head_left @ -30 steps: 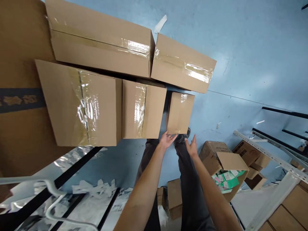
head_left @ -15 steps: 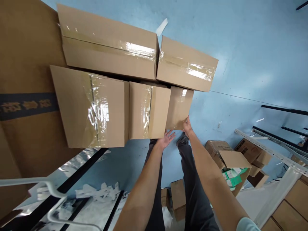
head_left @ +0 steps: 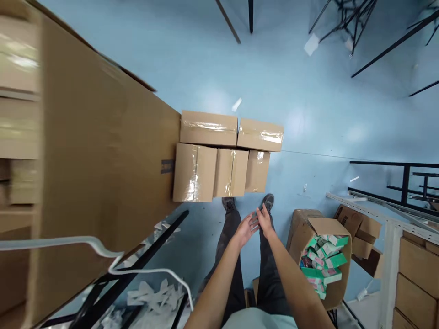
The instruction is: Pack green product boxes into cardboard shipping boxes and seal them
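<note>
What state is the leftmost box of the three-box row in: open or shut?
Shut: the leftmost box has a straight top seam with shiny tape along it.

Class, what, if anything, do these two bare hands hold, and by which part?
Nothing is held: the bare left hand and bare right hand are empty, apart from the taped brown cardboard boxes.

This was pretty clearly a stockroom or packing area: taped cardboard boxes (head_left: 222,173) stood bunched on a blue floor (head_left: 308,119), an open carton (head_left: 327,225) was crammed with small green-and-white packs (head_left: 336,260) (total jumble in there, lol), stacked cartons (head_left: 414,290) sat beside a white metal upright (head_left: 391,269), and black metal frames (head_left: 406,183) stood around.
</note>
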The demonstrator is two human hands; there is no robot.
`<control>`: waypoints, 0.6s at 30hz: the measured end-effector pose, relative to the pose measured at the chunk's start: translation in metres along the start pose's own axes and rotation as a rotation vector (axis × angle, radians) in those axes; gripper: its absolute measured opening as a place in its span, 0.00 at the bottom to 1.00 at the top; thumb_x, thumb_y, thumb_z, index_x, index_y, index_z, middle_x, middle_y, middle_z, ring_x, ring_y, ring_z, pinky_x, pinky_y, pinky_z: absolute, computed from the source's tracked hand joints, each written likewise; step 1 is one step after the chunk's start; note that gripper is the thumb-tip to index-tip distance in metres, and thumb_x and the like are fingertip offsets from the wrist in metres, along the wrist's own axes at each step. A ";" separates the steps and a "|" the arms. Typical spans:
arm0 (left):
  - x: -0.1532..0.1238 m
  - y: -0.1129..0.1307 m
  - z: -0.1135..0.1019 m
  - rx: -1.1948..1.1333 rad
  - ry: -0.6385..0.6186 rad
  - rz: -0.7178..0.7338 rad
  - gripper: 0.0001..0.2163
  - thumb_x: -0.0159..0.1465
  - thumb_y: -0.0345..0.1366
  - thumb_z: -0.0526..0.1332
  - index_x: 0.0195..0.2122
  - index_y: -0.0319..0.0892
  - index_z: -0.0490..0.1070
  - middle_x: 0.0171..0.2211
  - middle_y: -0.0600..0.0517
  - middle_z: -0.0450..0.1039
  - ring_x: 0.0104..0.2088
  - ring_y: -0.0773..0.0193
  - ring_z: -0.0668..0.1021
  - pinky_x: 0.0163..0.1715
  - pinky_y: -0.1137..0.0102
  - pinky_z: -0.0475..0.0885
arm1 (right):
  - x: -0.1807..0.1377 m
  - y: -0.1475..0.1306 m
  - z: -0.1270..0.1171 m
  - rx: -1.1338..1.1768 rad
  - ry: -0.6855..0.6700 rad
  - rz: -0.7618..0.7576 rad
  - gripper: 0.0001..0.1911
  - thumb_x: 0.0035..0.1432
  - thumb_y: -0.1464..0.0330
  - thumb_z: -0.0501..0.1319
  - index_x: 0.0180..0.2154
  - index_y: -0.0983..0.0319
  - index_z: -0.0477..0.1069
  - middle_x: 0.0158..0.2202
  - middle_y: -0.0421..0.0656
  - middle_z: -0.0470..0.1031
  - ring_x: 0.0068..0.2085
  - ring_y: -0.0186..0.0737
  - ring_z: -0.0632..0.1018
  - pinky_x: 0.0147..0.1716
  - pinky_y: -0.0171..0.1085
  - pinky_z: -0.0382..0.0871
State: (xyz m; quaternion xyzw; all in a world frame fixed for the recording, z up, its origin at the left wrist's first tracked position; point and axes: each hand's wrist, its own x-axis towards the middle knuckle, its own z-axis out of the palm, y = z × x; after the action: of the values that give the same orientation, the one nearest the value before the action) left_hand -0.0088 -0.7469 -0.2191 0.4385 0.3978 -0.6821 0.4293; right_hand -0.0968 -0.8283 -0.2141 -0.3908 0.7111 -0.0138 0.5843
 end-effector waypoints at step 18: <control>-0.402 0.025 -0.010 -0.351 -0.091 0.928 0.11 0.73 0.35 0.64 0.55 0.42 0.79 0.66 0.35 0.78 0.65 0.47 0.83 0.72 0.54 0.71 | -0.228 -0.174 -0.069 -0.001 -0.496 -0.562 0.57 0.41 0.31 0.76 0.64 0.57 0.80 0.59 0.55 0.84 0.68 0.67 0.80 0.71 0.62 0.70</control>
State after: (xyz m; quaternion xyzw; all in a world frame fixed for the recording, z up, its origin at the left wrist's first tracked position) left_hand 0.1165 -0.6506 0.1519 0.4602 0.2501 -0.3604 0.7719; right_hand -0.0580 -0.8493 0.0777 -0.5626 0.4131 -0.0780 0.7119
